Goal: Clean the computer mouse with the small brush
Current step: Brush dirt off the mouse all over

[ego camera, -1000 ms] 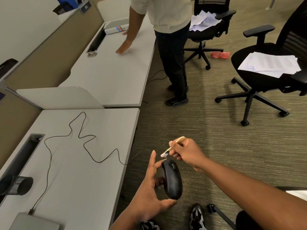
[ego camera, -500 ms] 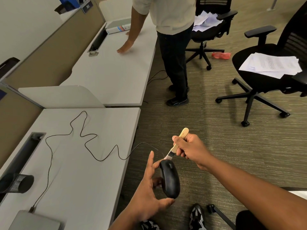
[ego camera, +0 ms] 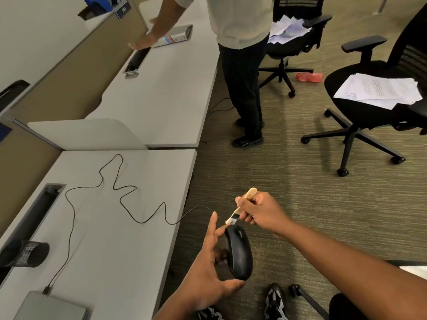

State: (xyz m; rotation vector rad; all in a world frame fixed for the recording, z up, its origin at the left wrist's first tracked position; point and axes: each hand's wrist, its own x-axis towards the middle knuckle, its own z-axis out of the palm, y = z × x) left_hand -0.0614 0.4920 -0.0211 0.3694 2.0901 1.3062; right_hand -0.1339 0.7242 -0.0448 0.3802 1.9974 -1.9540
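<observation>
My left hand (ego camera: 205, 273) holds a black computer mouse (ego camera: 239, 252) on its side above the carpet, thumb under its rear and fingers along its left flank. The mouse cable (ego camera: 120, 199) runs left over the white desk (ego camera: 97, 239) to a plug beside a grey laptop (ego camera: 50, 306). My right hand (ego camera: 261, 211) grips a small wooden-handled brush (ego camera: 242, 204). Its white bristles touch the front tip of the mouse.
Another person (ego camera: 242, 65) stands at the far desk with a hand near a box (ego camera: 175, 35). Two black office chairs (ego camera: 360, 107) carry loose papers. A mesh pen cup (ego camera: 27, 254) lies at the desk's left edge. A red object (ego camera: 309, 77) lies on the carpet.
The brush has swept along the mouse's front end, its bristles now flared out past the tip. The person at the far desk has moved a hand further along it.
</observation>
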